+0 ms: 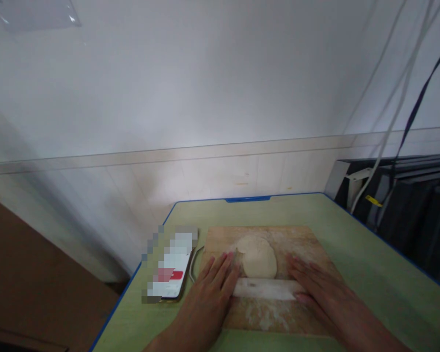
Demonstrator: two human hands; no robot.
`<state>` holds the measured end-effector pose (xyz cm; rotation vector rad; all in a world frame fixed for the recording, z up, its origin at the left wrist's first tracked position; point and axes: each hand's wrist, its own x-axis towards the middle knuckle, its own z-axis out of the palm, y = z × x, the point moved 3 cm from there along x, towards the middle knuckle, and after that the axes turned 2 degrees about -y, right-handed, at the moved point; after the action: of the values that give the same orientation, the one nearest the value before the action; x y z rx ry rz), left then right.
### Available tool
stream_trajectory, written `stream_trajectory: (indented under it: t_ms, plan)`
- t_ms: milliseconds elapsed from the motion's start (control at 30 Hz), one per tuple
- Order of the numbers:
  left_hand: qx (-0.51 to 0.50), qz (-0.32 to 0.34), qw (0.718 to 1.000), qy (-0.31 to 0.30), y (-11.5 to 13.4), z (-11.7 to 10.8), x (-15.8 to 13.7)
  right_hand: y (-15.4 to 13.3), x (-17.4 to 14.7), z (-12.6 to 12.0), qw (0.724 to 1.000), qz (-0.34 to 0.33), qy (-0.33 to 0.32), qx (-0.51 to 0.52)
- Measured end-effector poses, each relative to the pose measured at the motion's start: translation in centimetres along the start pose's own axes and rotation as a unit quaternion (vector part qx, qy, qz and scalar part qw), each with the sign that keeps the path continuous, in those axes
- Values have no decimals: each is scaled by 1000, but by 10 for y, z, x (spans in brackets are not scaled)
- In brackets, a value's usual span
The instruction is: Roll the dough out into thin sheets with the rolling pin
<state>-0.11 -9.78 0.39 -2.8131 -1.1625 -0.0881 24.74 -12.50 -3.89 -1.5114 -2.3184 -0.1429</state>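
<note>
A pale floured rolling pin (266,289) lies crosswise on the wooden board (267,320), just on the near side of a flat rounded piece of dough (259,256). My left hand (214,291) rests palm down over the pin's left end, its fingers stretched forward. Over the right end lies my right hand (320,288), also with straight fingers, the thumb apart on the near side. The palms cover both ends of the pin. White flour is dusted over the board.
The board sits on a green table with a blue edge (249,199). Left of it are a phone (176,266), partly blurred out, and a thin curved metal piece (193,266). Dark flat objects (407,205) and hanging cables (407,83) are at the right, before a white wall (190,88).
</note>
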Motion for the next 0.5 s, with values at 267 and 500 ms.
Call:
stream_trajectory:
  t_ms: [267,500]
  plan:
    - [-22,-19,999,-22,-11,-18,21,4,24,-12,1000,-26,7,-3]
    - [-136,-23,989,-48,-31,-28,46,12,66,-31,995,-45,-70,58]
